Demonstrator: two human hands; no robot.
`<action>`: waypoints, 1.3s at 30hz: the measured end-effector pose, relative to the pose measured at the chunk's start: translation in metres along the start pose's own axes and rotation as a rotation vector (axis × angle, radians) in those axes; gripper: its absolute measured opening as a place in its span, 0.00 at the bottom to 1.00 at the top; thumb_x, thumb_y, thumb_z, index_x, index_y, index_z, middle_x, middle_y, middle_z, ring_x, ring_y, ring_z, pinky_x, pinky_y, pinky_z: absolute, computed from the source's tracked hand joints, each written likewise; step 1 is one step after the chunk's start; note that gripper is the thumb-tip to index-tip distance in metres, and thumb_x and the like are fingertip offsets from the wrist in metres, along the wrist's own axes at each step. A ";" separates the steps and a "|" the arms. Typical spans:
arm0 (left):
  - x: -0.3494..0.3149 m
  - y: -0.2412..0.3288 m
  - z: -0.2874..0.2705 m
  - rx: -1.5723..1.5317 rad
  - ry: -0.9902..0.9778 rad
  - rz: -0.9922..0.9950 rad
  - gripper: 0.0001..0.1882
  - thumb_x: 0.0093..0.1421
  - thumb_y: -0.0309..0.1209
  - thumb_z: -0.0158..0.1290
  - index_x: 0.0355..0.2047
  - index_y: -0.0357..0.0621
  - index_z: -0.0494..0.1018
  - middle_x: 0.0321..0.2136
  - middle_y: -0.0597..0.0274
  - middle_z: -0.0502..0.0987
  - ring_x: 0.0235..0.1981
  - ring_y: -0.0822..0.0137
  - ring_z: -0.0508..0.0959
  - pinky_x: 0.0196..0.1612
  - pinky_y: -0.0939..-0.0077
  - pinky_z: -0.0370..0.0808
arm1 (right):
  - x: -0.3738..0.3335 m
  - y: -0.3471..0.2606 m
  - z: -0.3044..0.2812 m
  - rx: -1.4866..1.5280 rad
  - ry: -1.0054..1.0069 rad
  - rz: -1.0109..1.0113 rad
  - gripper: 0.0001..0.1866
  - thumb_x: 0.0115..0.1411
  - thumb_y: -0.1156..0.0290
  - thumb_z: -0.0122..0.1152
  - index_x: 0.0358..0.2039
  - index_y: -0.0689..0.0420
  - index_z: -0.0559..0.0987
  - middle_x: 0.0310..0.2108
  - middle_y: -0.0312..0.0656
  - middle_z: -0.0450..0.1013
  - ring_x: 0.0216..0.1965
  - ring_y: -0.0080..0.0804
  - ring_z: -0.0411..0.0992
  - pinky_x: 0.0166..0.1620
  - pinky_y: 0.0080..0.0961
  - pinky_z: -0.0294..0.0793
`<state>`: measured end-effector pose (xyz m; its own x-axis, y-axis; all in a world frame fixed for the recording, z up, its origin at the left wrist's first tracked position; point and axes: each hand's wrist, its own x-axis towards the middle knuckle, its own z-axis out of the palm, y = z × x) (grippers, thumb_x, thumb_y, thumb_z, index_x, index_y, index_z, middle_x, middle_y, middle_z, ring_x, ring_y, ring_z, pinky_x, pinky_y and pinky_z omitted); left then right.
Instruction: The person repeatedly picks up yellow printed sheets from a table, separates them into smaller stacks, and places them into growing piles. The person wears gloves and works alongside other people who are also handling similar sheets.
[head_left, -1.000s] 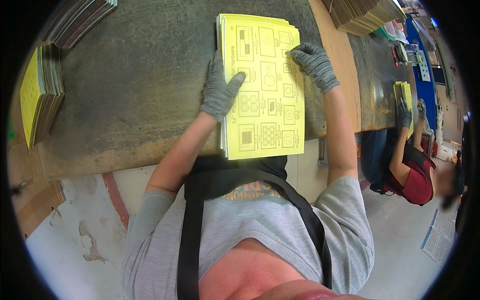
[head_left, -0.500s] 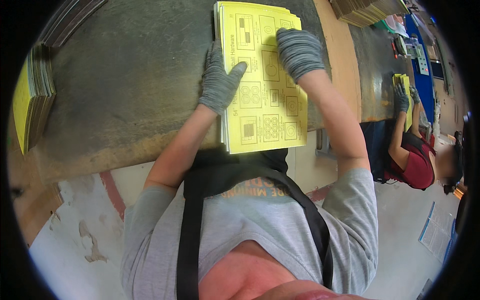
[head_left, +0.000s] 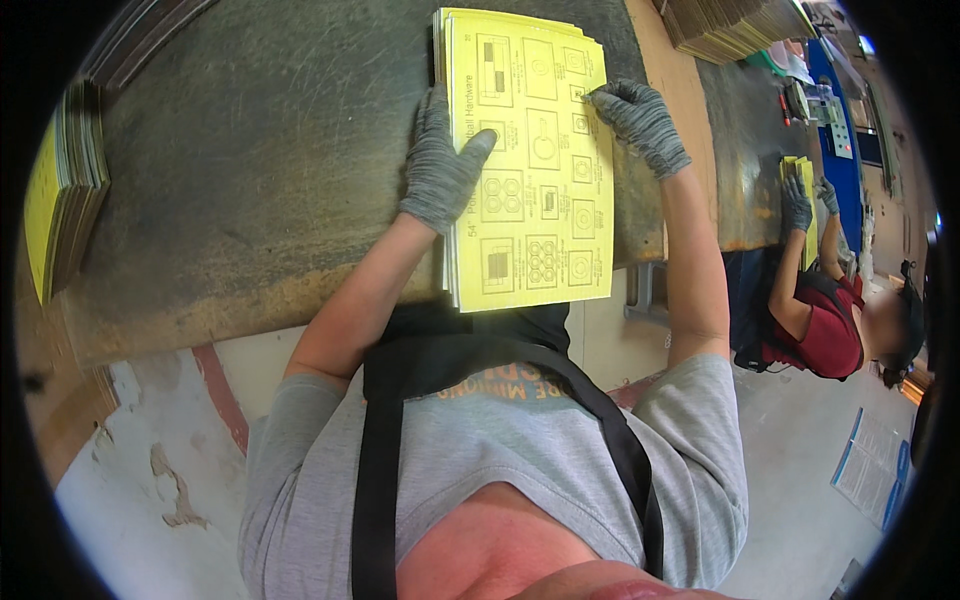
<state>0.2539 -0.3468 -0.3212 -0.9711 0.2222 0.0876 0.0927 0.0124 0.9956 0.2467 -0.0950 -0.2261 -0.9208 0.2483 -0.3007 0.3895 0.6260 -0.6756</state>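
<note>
The dark, worn table (head_left: 270, 170) spreads across the scene, with a pale wooden strip (head_left: 680, 75) along its right. A co-worker (head_left: 825, 320) in a red top is well apart at right. The yellow-topped pile of sheets (head_left: 528, 165) sits at the table's near side, its near edge jutting past the table's; layers show unevenly at its far and left edges. A wide stretch of tabletop separates it from the left stack (head_left: 75, 190), a narrower one from the strip. The left hand (head_left: 440, 165), gloved, rests as before, thumb wide on the top sheet, fingers along the left edge. The gloved right hand (head_left: 645, 125), half a second ago lying over the sheet, is now at its right edge, fingertips narrow; I cannot tell whether they grip paper.
</note>
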 end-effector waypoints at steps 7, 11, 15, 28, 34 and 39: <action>-0.002 0.008 -0.002 0.029 -0.012 -0.011 0.36 0.51 0.26 0.55 0.59 0.36 0.52 0.54 0.44 0.59 0.56 0.52 0.61 0.59 0.65 0.59 | 0.000 -0.006 -0.001 -0.015 -0.016 -0.011 0.12 0.54 0.63 0.62 0.33 0.60 0.80 0.24 0.33 0.73 0.25 0.19 0.68 0.29 0.19 0.69; -0.003 0.008 -0.002 0.090 -0.007 -0.005 0.37 0.52 0.29 0.56 0.60 0.38 0.52 0.56 0.42 0.57 0.58 0.50 0.59 0.61 0.64 0.57 | 0.002 -0.013 0.001 -0.175 0.000 -0.151 0.13 0.54 0.63 0.60 0.33 0.60 0.79 0.25 0.41 0.75 0.26 0.26 0.71 0.31 0.24 0.72; -0.004 0.006 0.000 0.111 0.011 -0.052 0.38 0.53 0.33 0.56 0.60 0.37 0.51 0.58 0.41 0.55 0.60 0.48 0.56 0.62 0.63 0.53 | 0.000 -0.033 0.022 -0.825 0.165 -0.450 0.08 0.49 0.70 0.56 0.28 0.60 0.79 0.24 0.49 0.75 0.27 0.37 0.75 0.30 0.32 0.74; 0.014 -0.010 0.009 0.112 0.087 0.130 0.32 0.54 0.31 0.54 0.57 0.37 0.56 0.53 0.45 0.63 0.55 0.53 0.63 0.58 0.66 0.60 | -0.119 -0.016 0.024 0.227 0.063 -0.013 0.12 0.55 0.66 0.61 0.38 0.59 0.78 0.28 0.36 0.75 0.28 0.19 0.70 0.33 0.19 0.71; 0.020 -0.007 0.012 0.162 0.110 0.145 0.28 0.56 0.24 0.51 0.58 0.40 0.59 0.50 0.53 0.68 0.51 0.63 0.69 0.54 0.72 0.66 | -0.109 0.005 0.043 0.044 0.071 -0.060 0.10 0.53 0.66 0.63 0.31 0.59 0.81 0.25 0.37 0.76 0.28 0.20 0.71 0.34 0.19 0.72; 0.015 0.001 0.011 -0.007 0.071 0.082 0.27 0.56 0.24 0.52 0.57 0.40 0.60 0.50 0.53 0.68 0.51 0.63 0.69 0.54 0.71 0.65 | -0.105 0.005 0.039 0.103 0.022 -0.021 0.11 0.52 0.66 0.64 0.31 0.60 0.80 0.24 0.37 0.75 0.26 0.20 0.70 0.33 0.20 0.71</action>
<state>0.2418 -0.3331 -0.3189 -0.9736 0.1522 0.1703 0.1707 -0.0101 0.9853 0.3464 -0.1470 -0.2236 -0.9287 0.2525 -0.2715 0.3688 0.5523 -0.7477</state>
